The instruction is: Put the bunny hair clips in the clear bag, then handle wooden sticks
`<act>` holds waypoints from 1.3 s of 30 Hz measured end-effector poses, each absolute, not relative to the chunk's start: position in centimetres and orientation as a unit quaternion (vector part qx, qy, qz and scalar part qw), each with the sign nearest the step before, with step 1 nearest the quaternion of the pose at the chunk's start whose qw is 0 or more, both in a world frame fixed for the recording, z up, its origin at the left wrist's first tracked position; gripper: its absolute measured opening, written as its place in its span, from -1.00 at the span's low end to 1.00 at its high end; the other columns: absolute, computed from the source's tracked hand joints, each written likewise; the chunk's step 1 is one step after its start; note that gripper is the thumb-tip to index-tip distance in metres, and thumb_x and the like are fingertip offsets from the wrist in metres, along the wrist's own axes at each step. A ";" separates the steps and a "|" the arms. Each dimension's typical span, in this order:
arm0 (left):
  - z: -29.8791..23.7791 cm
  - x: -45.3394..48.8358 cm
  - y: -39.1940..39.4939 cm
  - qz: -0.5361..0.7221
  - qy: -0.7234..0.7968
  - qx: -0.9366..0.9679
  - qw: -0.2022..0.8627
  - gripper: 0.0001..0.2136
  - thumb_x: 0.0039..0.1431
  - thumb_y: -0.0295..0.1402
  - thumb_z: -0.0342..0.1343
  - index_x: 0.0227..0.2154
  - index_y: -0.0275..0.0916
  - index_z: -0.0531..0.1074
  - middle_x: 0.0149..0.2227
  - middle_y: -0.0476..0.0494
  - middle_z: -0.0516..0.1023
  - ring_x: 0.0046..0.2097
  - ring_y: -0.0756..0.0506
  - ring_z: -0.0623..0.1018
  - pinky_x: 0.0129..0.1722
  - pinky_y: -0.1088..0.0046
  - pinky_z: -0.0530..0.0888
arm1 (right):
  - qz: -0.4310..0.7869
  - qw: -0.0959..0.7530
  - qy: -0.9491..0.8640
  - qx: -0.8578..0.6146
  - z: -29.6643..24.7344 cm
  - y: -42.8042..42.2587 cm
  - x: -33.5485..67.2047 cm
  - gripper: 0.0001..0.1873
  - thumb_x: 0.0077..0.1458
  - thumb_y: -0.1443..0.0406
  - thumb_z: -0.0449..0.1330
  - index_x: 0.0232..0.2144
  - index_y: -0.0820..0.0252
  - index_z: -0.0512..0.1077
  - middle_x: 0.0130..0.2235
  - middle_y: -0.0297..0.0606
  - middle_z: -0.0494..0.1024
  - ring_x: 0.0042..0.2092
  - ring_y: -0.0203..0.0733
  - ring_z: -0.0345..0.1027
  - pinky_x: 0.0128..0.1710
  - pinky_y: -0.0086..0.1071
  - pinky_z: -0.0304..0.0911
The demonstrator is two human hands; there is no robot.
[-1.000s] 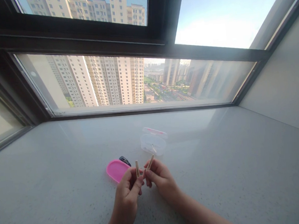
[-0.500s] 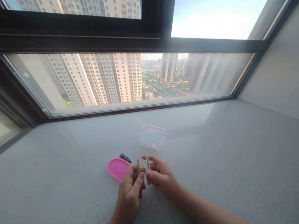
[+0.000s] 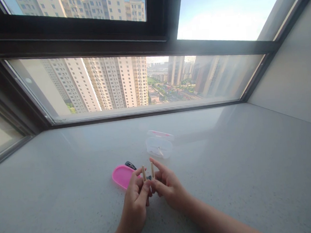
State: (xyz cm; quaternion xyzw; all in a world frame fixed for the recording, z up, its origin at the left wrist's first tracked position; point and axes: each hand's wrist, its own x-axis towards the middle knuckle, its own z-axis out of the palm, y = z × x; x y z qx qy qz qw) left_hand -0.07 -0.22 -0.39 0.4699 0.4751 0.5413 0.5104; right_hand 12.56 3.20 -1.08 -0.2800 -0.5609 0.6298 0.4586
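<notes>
Between finger and thumb, my left hand (image 3: 136,197) pinches a slim light-wood piece (image 3: 144,173) that looks like a small clothespin, held upright. My right hand (image 3: 169,185) grips a similar wooden piece (image 3: 152,170) just to the right, its index finger stretched up along the top. A small dark bit (image 3: 149,177) shows in the narrow gap between the two pieces; its kind is too small to tell. The fingertips of both hands meet or nearly meet below it, hiding the lower ends. Behind my left hand lies a pink oval tray (image 3: 122,175), partly covered by the fingers.
A small black object (image 3: 130,165) with pale marks rests against the tray's far edge. Farther back stands a clear plastic box (image 3: 154,150) with its lid (image 3: 160,133) raised and small pale items inside. The speckled pale sill (image 3: 229,168) runs to a dark-framed window (image 3: 144,115).
My right hand has drawn slightly left, bringing its wooden piece closer to the left one. Its index finger has straightened upward. The left hand has barely moved.
</notes>
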 end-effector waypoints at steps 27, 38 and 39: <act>0.3 0.0 -0.4 0.541 0.468 0.447 0.537 -0.43 0.11 -0.18 0.10 0.15 -0.21 0.10 -0.59 0.10 0.34 -0.64 0.09 0.24 -0.69 0.63 0.22 | 0.639 0.456 -0.559 -0.268 -0.7 3.0 12.5 -0.33 0.08 0.17 0.17 0.18 0.15 0.04 -0.46 -0.40 0.32 -0.50 -0.31 0.25 -0.56 -0.43 0.08; 0.3 0.0 -0.5 0.538 0.468 0.445 0.543 -0.43 0.10 -0.18 0.10 0.14 -0.22 0.10 -0.57 0.07 0.36 -0.63 0.08 0.25 -0.68 0.62 0.22 | 0.637 0.454 -0.560 -0.272 -0.1 2.8 12.6 -0.35 0.07 0.19 0.16 0.17 0.16 0.06 -0.50 -0.43 0.30 -0.53 -0.34 0.21 -0.58 -0.46 0.06; 0.4 0.0 -0.5 0.536 0.469 0.445 0.543 -0.43 0.10 -0.17 0.10 0.14 -0.23 0.11 -0.57 0.07 0.37 -0.63 0.09 0.24 -0.68 0.62 0.22 | 0.637 0.454 -0.560 -0.274 -0.1 2.8 12.6 -0.35 0.07 0.18 0.16 0.17 0.17 0.05 -0.50 -0.44 0.30 -0.53 -0.34 0.20 -0.58 -0.46 0.06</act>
